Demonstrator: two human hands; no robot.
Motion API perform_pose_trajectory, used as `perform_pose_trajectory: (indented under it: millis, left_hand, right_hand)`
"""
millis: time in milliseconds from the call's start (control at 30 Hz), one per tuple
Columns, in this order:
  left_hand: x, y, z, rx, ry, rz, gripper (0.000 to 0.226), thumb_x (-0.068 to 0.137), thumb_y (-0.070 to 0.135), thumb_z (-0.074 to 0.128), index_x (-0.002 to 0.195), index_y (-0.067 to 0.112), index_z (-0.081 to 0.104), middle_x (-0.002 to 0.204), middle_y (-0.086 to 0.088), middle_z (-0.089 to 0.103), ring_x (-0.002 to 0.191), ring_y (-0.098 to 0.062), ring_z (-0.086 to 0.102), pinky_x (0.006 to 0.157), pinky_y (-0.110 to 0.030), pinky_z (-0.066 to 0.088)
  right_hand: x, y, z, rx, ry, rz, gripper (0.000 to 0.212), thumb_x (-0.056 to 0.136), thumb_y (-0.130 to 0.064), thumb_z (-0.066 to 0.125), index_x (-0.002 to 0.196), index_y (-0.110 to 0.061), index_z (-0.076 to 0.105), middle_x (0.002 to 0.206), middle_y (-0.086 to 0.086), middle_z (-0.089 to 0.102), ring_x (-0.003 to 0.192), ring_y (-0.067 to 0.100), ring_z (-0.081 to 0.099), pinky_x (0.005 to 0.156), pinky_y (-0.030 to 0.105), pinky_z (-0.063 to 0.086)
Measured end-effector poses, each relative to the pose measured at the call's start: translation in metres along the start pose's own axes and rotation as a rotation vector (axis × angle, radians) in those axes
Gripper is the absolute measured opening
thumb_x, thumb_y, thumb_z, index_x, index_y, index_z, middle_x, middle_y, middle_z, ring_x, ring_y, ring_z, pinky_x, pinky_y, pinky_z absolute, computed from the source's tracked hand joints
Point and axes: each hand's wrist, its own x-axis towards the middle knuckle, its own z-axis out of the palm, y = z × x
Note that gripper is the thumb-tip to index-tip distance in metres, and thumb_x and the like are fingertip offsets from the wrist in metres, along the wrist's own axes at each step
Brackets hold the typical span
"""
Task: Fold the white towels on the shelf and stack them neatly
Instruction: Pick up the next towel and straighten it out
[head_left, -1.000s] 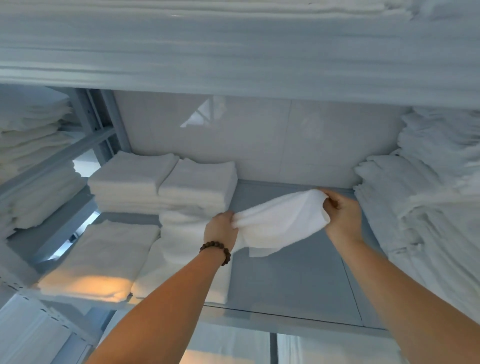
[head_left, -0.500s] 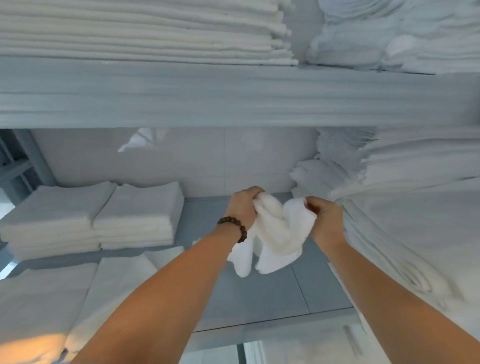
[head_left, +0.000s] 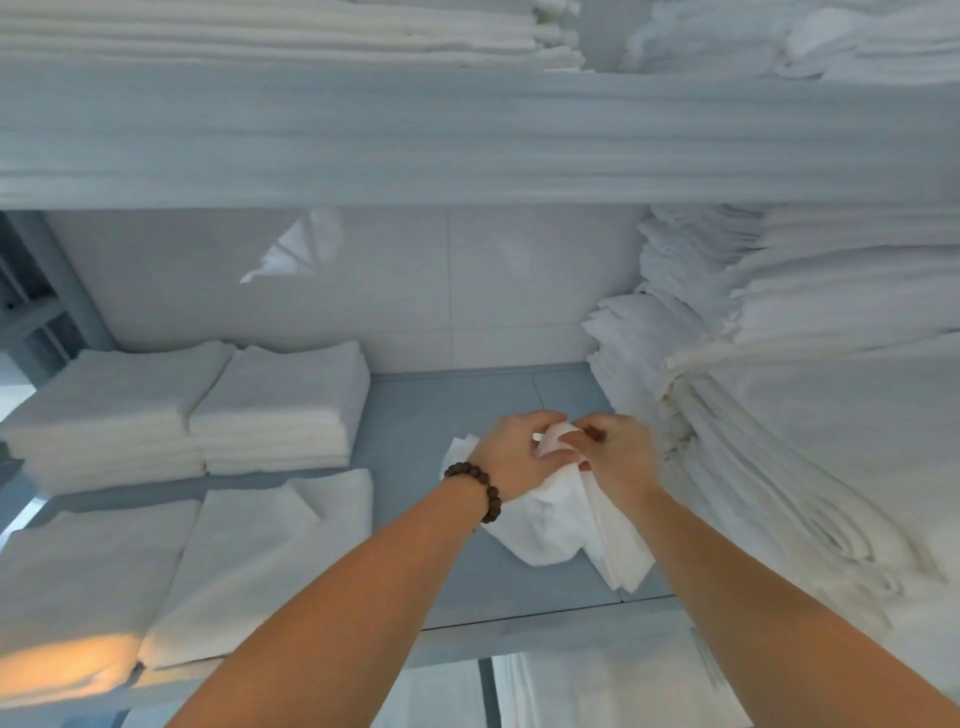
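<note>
A white towel (head_left: 563, 530) hangs bunched over the grey shelf (head_left: 415, 426), its lower folds draped toward the shelf's front edge. My left hand (head_left: 514, 454), with a dark bead bracelet at the wrist, grips the towel's top edge. My right hand (head_left: 618, 457) pinches the same edge right beside it, and the two hands touch. Folded white towels sit in two stacks (head_left: 192, 410) at the back left and two lower stacks (head_left: 171, 561) at the front left.
A tall heap of unfolded white towels (head_left: 789, 415) fills the shelf's right side, close to my right hand. A thick shelf board (head_left: 467, 135) crosses above, with more towels (head_left: 291, 31) on top. A metal upright (head_left: 47, 296) stands at far left.
My hands have come together from spread apart, and the towel went from stretched between them to bunched and hanging. The view has shifted right and up.
</note>
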Motion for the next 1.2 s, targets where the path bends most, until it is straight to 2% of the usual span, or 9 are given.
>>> perform_pose_trajectory:
  millis: [133, 300, 467, 667, 767, 900, 1000, 1067, 1200]
  left_hand:
    - [-0.007, -0.011, -0.013, 0.177, 0.131, 0.040, 0.035, 0.089, 0.004, 0.052, 0.118, 0.018, 0.064, 0.115, 0.000, 0.067, 0.105, -0.016, 0.060, 0.091, -0.023, 0.045]
    - [-0.017, -0.016, -0.037, 0.185, 0.173, 0.034, 0.040, 0.087, -0.005, 0.044, 0.113, 0.014, 0.068, 0.118, 0.002, 0.065, 0.107, -0.011, 0.056, 0.088, -0.012, 0.037]
    - [-0.022, -0.025, -0.071, 0.213, 0.246, 0.064, 0.045, 0.083, -0.009, 0.042, 0.105, 0.016, 0.071, 0.108, 0.009, 0.066, 0.102, -0.011, 0.059, 0.080, -0.006, 0.039]
    - [-0.034, -0.064, -0.101, 0.388, 0.371, -0.124, 0.039, 0.089, 0.000, 0.043, 0.110, 0.021, 0.068, 0.116, 0.002, 0.066, 0.105, -0.021, 0.059, 0.092, -0.030, 0.046]
    - [-0.038, -0.075, -0.102, 0.454, 0.225, -0.248, 0.048, 0.090, 0.017, 0.059, 0.136, 0.025, 0.048, 0.137, 0.002, 0.052, 0.123, -0.020, 0.049, 0.104, -0.029, 0.037]
    - [-0.033, -0.050, -0.083, 0.318, -0.030, -0.070, 0.089, 0.073, 0.031, 0.079, 0.146, 0.029, 0.027, 0.149, 0.009, 0.032, 0.136, -0.008, 0.029, 0.108, -0.018, 0.019]
    - [-0.019, -0.026, -0.063, 0.214, -0.035, 0.016, 0.079, 0.071, 0.029, 0.081, 0.139, 0.030, 0.041, 0.133, 0.016, 0.047, 0.120, 0.002, 0.041, 0.099, -0.016, 0.029]
    - [-0.010, -0.017, -0.054, 0.210, 0.018, 0.018, 0.041, 0.073, 0.029, 0.078, 0.111, 0.022, 0.064, 0.103, 0.010, 0.065, 0.094, -0.006, 0.059, 0.080, -0.020, 0.043]
    - [-0.001, -0.013, -0.050, 0.197, 0.182, -0.046, 0.017, 0.080, 0.028, 0.070, 0.075, 0.012, 0.067, 0.067, 0.006, 0.058, 0.065, -0.013, 0.053, 0.054, -0.019, 0.035]
  right_hand:
    - [0.000, -0.003, 0.014, 0.021, -0.109, -0.056, 0.003, 0.079, -0.013, 0.072, 0.077, -0.016, 0.072, 0.071, 0.003, 0.070, 0.061, 0.013, 0.063, 0.062, 0.027, 0.051]
    - [-0.012, 0.024, 0.033, -0.185, -0.159, -0.061, 0.016, 0.082, -0.020, 0.068, 0.097, -0.024, 0.069, 0.084, -0.009, 0.066, 0.078, 0.009, 0.061, 0.077, 0.020, 0.046]
    - [-0.021, 0.051, 0.043, -0.294, -0.240, 0.018, 0.005, 0.083, -0.023, 0.066, 0.079, -0.026, 0.066, 0.072, -0.011, 0.066, 0.069, 0.011, 0.060, 0.063, 0.022, 0.041]
    - [-0.011, 0.048, 0.043, -0.240, -0.219, -0.010, 0.008, 0.087, -0.017, 0.062, 0.090, -0.019, 0.070, 0.081, -0.012, 0.064, 0.077, 0.005, 0.058, 0.067, 0.005, 0.037]
    - [-0.001, 0.027, 0.040, -0.112, -0.182, -0.050, 0.007, 0.086, -0.011, 0.063, 0.091, -0.012, 0.068, 0.082, -0.005, 0.064, 0.076, 0.009, 0.058, 0.072, 0.014, 0.044]
    - [0.010, -0.006, 0.039, 0.014, -0.268, -0.130, 0.009, 0.083, -0.006, 0.066, 0.084, -0.015, 0.068, 0.079, -0.006, 0.065, 0.071, 0.003, 0.059, 0.070, 0.010, 0.042]
    - [0.005, -0.028, 0.047, 0.127, -0.327, -0.191, 0.010, 0.081, -0.001, 0.067, 0.083, -0.010, 0.070, 0.077, -0.002, 0.068, 0.065, -0.001, 0.059, 0.068, 0.015, 0.046]
    - [0.002, -0.034, 0.050, 0.201, -0.279, -0.205, 0.011, 0.080, -0.002, 0.069, 0.080, -0.012, 0.072, 0.073, -0.006, 0.069, 0.066, 0.001, 0.059, 0.067, 0.019, 0.046]
    - [0.001, -0.025, 0.047, 0.285, -0.168, -0.219, 0.012, 0.081, -0.007, 0.070, 0.084, -0.019, 0.070, 0.081, -0.007, 0.071, 0.079, 0.010, 0.066, 0.077, 0.030, 0.051]
